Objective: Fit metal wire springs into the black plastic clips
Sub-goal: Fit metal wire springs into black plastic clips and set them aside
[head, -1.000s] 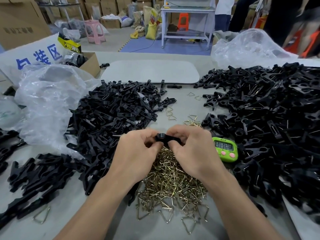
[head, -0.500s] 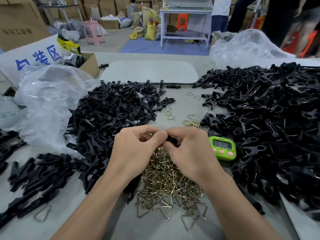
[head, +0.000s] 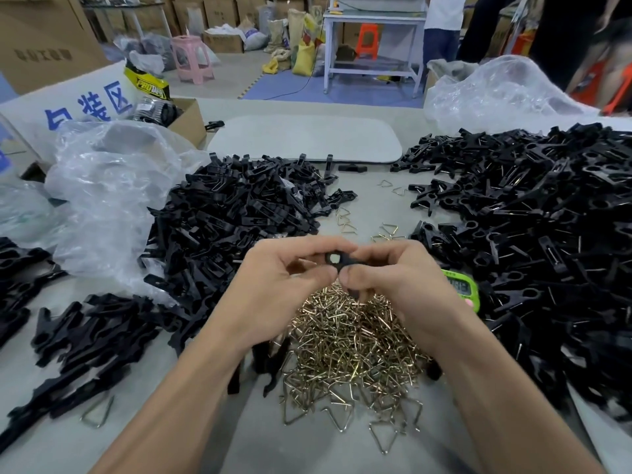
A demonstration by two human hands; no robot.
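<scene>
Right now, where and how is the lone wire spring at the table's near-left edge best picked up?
Probably pinch the wire spring across two legs from above: it lies flat on the table, a triangle, apart from the black clips.

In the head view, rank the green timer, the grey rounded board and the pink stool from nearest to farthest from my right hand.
1. Green timer: just to the right of the right hand, partly hidden behind it.
2. Grey rounded board: straight ahead, in the middle distance.
3. Pink stool: on the floor, far back on the left.
</scene>
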